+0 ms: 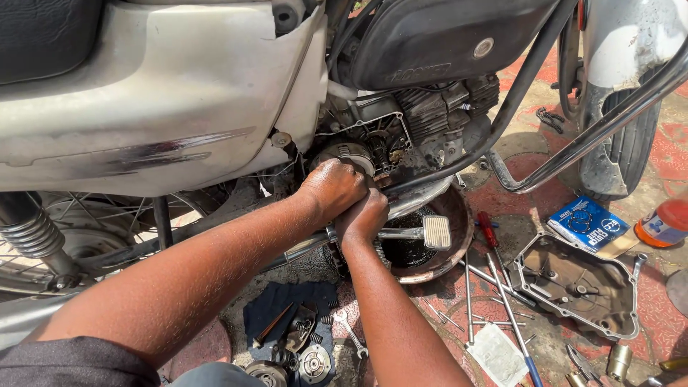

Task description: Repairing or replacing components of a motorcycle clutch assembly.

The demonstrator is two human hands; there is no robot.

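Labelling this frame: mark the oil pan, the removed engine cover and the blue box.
Oil pan (pixel 459 215): head view, bare right rim.
Removed engine cover (pixel 580 287): head view, middle of its inner face.
Blue box (pixel 589 223): head view, centre of its top face.

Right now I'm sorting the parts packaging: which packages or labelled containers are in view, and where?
Blue box: flat, rectangular, white print, on ground right of drain pan.
Bottle: white with orange top, at right edge.
Clear bag: flat, whitish, on ground near tools.
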